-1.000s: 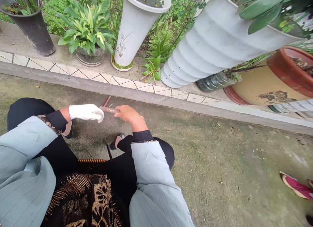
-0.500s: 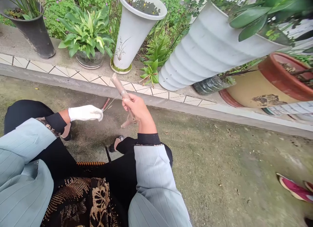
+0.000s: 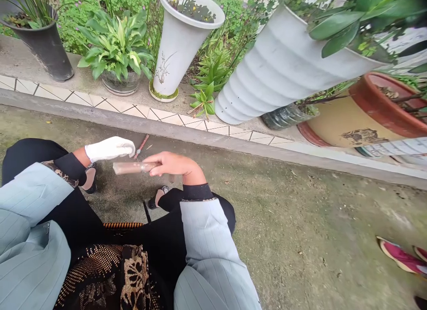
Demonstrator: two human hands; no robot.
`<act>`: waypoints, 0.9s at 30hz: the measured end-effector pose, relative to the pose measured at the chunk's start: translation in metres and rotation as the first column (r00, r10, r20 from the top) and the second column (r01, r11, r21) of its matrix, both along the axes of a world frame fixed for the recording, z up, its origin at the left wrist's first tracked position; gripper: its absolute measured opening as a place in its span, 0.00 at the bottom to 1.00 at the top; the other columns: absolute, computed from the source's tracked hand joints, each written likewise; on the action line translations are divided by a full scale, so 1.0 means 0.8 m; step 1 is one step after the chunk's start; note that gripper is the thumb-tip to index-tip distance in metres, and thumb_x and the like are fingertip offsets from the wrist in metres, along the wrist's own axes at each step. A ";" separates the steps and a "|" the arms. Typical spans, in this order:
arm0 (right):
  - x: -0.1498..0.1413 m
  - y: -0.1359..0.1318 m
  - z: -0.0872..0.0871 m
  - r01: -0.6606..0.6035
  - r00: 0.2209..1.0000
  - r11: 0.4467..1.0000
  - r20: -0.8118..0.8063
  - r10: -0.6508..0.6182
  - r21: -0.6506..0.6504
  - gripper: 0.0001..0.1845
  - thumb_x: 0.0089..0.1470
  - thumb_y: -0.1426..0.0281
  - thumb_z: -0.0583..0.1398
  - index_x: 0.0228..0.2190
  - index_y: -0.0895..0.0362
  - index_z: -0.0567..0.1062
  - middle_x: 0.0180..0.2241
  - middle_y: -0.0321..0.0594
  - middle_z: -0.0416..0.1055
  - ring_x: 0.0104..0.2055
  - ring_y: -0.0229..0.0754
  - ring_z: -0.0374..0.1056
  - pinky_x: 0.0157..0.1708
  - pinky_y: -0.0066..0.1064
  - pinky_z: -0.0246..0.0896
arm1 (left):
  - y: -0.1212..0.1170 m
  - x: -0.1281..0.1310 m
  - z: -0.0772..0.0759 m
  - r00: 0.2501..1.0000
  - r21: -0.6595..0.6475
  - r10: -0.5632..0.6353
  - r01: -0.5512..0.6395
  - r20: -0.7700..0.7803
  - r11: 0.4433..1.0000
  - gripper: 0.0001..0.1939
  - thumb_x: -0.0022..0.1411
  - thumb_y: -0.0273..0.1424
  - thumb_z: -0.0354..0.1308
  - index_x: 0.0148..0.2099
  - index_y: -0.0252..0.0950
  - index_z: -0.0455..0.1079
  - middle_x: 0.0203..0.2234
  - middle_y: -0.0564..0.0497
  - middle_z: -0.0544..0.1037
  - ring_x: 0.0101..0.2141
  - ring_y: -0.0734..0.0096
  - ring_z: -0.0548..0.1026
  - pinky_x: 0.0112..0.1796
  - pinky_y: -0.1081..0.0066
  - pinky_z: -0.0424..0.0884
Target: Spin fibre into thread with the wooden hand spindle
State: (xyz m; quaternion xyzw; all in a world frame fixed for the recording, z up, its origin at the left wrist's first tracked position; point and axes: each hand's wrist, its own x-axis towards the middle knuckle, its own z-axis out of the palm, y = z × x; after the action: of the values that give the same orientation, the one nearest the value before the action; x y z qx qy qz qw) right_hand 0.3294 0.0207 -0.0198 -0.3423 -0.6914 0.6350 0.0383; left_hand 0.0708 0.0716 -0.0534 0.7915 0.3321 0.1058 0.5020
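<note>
My left hand point(image 3: 110, 149), in a white knitted glove, has its fingers curled together. Whatever they hold, if anything, is too small to make out. Bare and closed, my right hand point(image 3: 171, 162) grips a smooth pinkish-brown stick point(image 3: 128, 167), blurred by motion, with thin wire wound around it near my fingers. The stick points left, its near end just below the glove. My palm hides the rest of it. Just past the gloved fingertips, a slim reddish rod point(image 3: 143, 143) appears to lie on the ground.
A tiled ledge point(image 3: 133, 110) runs across in front. On it stand a black pot point(image 3: 50, 52), a leafy plant point(image 3: 116, 47), a tall white planter point(image 3: 176, 52), a ribbed white planter point(image 3: 267, 74) and a cream-and-red pot point(image 3: 336, 118). Another person's red shoe point(image 3: 398, 256) is at right.
My right hand has swung the stick down from pointing up-left to lying nearly level, below the glove. My left hand has shifted slightly left and up. A thin strand seen between them no longer shows.
</note>
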 end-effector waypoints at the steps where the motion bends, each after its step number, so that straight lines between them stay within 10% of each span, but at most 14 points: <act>1: 0.005 -0.001 0.005 0.128 0.988 0.992 -0.093 -0.127 0.008 0.24 0.48 0.66 0.62 0.49 0.58 0.73 0.28 0.33 0.69 0.26 0.32 0.60 0.27 0.25 0.57 | -0.001 0.000 -0.003 1.000 -0.029 -0.010 0.010 0.016 1.000 0.21 0.63 0.43 0.51 0.38 0.28 0.71 0.30 0.48 0.74 0.28 0.75 0.67 0.33 0.75 0.65; 5: 0.010 0.003 0.006 0.554 0.819 0.830 -0.217 -0.531 0.062 0.28 0.51 0.63 0.60 0.52 0.61 0.70 0.27 0.34 0.67 0.25 0.32 0.58 0.27 0.26 0.57 | -0.010 0.007 -0.001 0.982 -0.065 -0.186 0.184 -0.036 0.981 0.20 0.67 0.43 0.46 0.38 0.31 0.71 0.28 0.50 0.72 0.26 0.76 0.65 0.30 0.77 0.63; 9: -0.009 0.011 -0.013 0.530 0.749 0.728 0.161 -0.642 0.436 0.19 0.52 0.64 0.59 0.45 0.55 0.76 0.30 0.37 0.71 0.29 0.38 0.63 0.32 0.29 0.55 | -0.017 0.012 0.016 0.937 0.093 -0.318 0.333 -0.146 0.938 0.18 0.68 0.39 0.45 0.37 0.33 0.71 0.31 0.51 0.75 0.29 0.76 0.68 0.34 0.78 0.62; 14: -0.027 0.009 -0.017 0.056 0.845 0.923 0.474 -0.247 0.381 0.11 0.49 0.67 0.63 0.37 0.54 0.79 0.29 0.37 0.72 0.31 0.38 0.64 0.30 0.27 0.51 | -0.012 0.000 0.027 0.928 0.226 -0.288 0.342 -0.238 0.912 0.17 0.66 0.37 0.46 0.33 0.34 0.71 0.25 0.53 0.73 0.26 0.75 0.66 0.32 0.77 0.60; 18: -0.019 0.003 -0.001 -0.136 0.983 0.990 0.127 0.131 0.032 0.18 0.48 0.67 0.63 0.43 0.56 0.77 0.28 0.32 0.69 0.26 0.32 0.61 0.28 0.24 0.54 | -0.008 -0.012 0.027 0.970 0.125 -0.189 0.208 -0.151 0.970 0.18 0.66 0.41 0.47 0.34 0.32 0.70 0.27 0.51 0.73 0.29 0.73 0.68 0.33 0.76 0.63; 22: -0.012 -0.002 0.011 0.208 0.953 0.976 -0.212 -0.216 -0.061 0.27 0.46 0.64 0.64 0.49 0.59 0.73 0.28 0.33 0.68 0.27 0.32 0.60 0.27 0.25 0.58 | -0.012 -0.015 0.018 0.997 -0.002 -0.060 0.060 -0.043 0.998 0.20 0.64 0.43 0.49 0.39 0.30 0.70 0.32 0.49 0.75 0.31 0.71 0.70 0.35 0.74 0.66; 27: -0.026 0.001 -0.007 0.604 0.734 0.788 -0.302 -0.608 -0.120 0.25 0.48 0.62 0.62 0.46 0.61 0.72 0.24 0.31 0.63 0.22 0.30 0.56 0.25 0.25 0.55 | -0.028 -0.008 0.006 0.985 -0.003 -0.155 0.155 -0.074 0.988 0.19 0.67 0.41 0.45 0.39 0.32 0.71 0.31 0.50 0.75 0.29 0.74 0.69 0.35 0.77 0.65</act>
State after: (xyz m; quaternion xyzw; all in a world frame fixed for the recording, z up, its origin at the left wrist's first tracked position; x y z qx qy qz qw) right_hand 0.3088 0.0213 -0.0251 -0.4395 -0.5217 0.6400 0.3536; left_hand 0.0645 0.0489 -0.0482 0.8191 0.2877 0.0375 0.4949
